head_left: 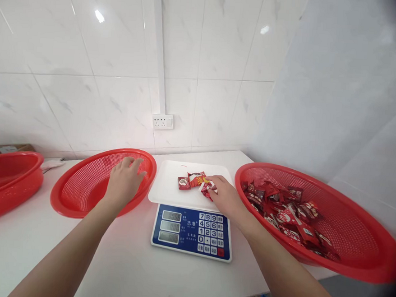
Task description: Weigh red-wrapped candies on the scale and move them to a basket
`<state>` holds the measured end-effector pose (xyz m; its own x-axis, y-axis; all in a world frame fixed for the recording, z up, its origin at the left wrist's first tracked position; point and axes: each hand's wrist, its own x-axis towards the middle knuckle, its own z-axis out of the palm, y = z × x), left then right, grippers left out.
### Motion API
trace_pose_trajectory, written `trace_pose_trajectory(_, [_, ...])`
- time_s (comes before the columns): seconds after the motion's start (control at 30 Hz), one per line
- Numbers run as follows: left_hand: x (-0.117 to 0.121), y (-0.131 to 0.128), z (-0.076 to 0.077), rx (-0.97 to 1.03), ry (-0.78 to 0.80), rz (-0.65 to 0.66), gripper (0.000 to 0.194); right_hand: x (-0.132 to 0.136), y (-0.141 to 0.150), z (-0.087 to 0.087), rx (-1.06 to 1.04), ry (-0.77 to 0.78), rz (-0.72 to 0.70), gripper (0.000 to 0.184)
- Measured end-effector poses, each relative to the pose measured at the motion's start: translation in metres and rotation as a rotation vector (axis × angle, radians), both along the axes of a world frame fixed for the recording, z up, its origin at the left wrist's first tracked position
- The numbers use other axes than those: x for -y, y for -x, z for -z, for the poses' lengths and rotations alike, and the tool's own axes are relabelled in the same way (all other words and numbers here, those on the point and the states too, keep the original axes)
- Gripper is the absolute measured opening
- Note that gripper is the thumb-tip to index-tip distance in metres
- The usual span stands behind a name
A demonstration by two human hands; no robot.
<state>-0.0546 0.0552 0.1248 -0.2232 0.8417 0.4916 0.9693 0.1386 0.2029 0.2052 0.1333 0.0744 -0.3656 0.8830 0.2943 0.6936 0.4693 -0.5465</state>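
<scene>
The right hand (220, 193) is lowered onto the scale's white pan (168, 192), its fingertips set against a red-and-white packet (206, 190); whether the packet is pinched or merely touched cannot be told from this angle. The left hand (125, 179) is held with thumb and fingers parted over a red perforated basket (65, 209). Beside the touched packet, a larger red-and-yellow packet (196, 179) and a small dark-red packet (183, 183) are laid flat on the pan. Toward the near side, the scale's blue keypad panel (192, 233) is fitted with three small displays and white keys. To the right, a heap of red packets (291, 216) is contained in a wide red basket (376, 265), which is placed near the tabletop's (125, 265) right edge. At the far left, another red basket (10, 194) is partly cut off by the view. Behind, a white socket (163, 122) is mounted on the tiled wall (214, 104).
</scene>
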Motion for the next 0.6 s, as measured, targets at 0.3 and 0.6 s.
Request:
trace_pose_trajectory(0.3, [-0.018,-0.088,0.036,0.257,0.142,0.498,0.033,0.009,0.002,-0.003,0.193,-0.049,0.048,0.031])
trace_pose_trajectory(0.6, [-0.041,-0.11,0.052,0.583,0.202,0.59,0.029,0.005,-0.002,0.011,-0.064,-0.033,-0.075,0.016])
